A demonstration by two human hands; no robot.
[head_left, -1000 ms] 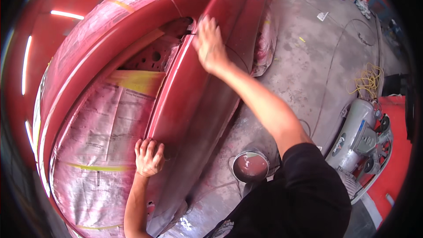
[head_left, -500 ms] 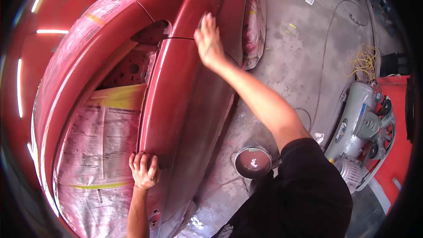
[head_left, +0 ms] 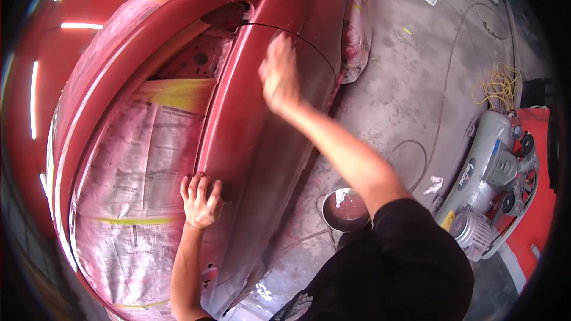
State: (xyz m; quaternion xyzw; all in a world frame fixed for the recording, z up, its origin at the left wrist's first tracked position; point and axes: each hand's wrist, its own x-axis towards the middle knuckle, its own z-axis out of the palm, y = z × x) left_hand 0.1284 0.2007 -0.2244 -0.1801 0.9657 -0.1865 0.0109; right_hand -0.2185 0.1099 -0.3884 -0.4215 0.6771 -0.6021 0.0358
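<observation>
Red metal car door (head_left: 248,119): left hand (head_left: 203,203) slightly spread on its edge; right hand (head_left: 279,76) blurred, grip unclear; even pressure should help.

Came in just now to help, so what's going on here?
A person in a black top is at a red car door. The left hand rests on its upper edge, beside masking paper and yellow tape. The right hand, blurred, is over the door's far end; whether it holds anything, I can't tell. A bucket and a grey compressor stand to the right.
</observation>
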